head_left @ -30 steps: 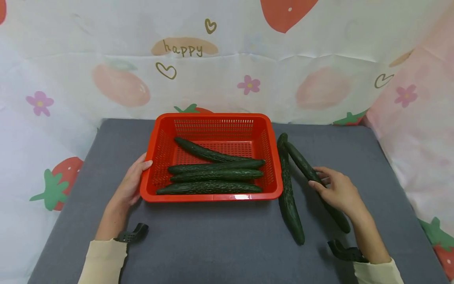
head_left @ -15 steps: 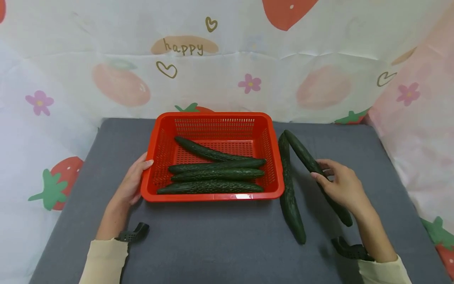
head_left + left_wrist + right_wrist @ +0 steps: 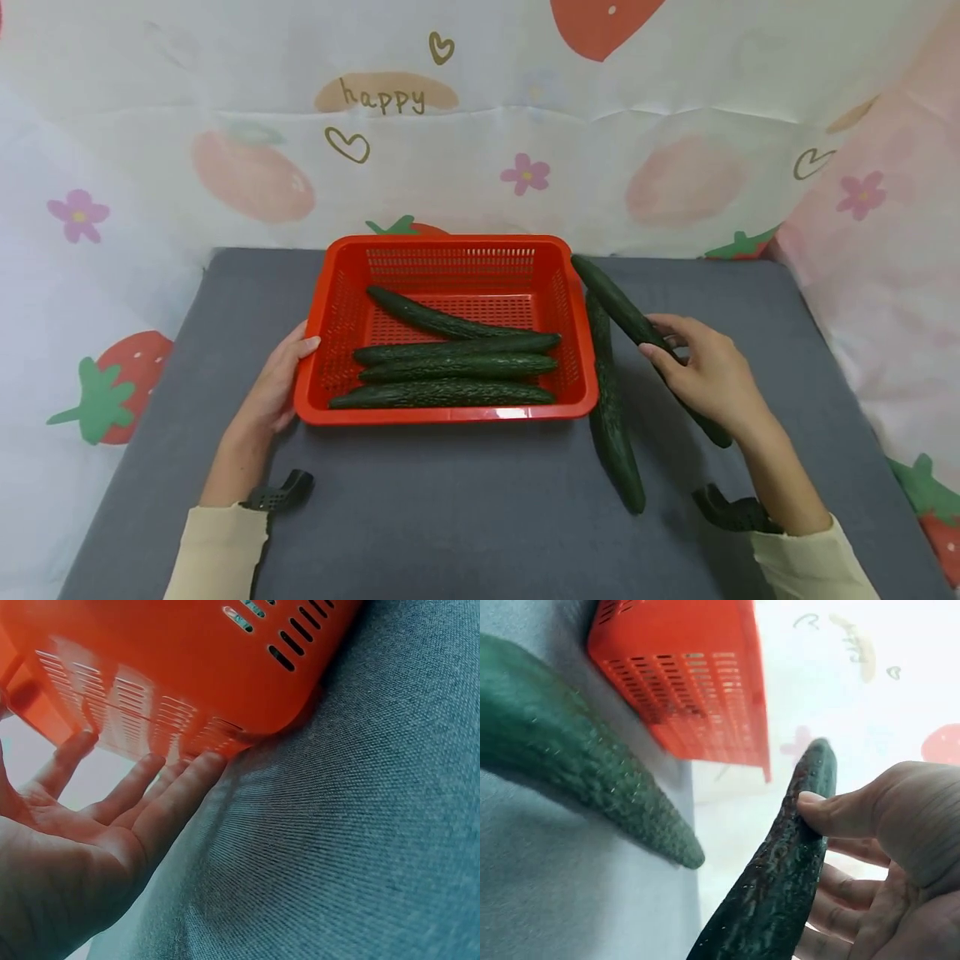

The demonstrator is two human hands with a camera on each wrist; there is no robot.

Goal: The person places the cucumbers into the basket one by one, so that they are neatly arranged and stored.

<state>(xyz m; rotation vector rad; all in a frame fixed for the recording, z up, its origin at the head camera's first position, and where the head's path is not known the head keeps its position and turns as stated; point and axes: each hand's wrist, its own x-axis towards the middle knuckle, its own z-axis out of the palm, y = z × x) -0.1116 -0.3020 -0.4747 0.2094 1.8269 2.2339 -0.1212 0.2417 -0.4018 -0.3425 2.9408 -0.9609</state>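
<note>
A cucumber [image 3: 626, 312] hangs above the table, slanted, its far end at the basket's right rim. My right hand [image 3: 712, 371] pinches it between thumb and fingers, as the right wrist view also shows with this cucumber [image 3: 769, 877]. Another cucumber [image 3: 617, 433] lies on the table along the basket's right side, partly under the held one. On the left, my left hand [image 3: 276, 383] holds the red plastic basket [image 3: 450, 415], thumb over its rim; in the left wrist view the fingers [image 3: 180, 795] touch the outer slotted wall. Several cucumbers [image 3: 457, 367] lie inside the basket.
A grey cloth [image 3: 450, 517] covers the table. Behind it hangs a printed curtain [image 3: 465, 183] with strawberries, flowers and hearts. Each wrist wears a dark strap mount [image 3: 281, 493].
My right hand has lifted the cucumber off the table and moved it up and left, toward the basket's right rim. The left hand and the basket stay in place.
</note>
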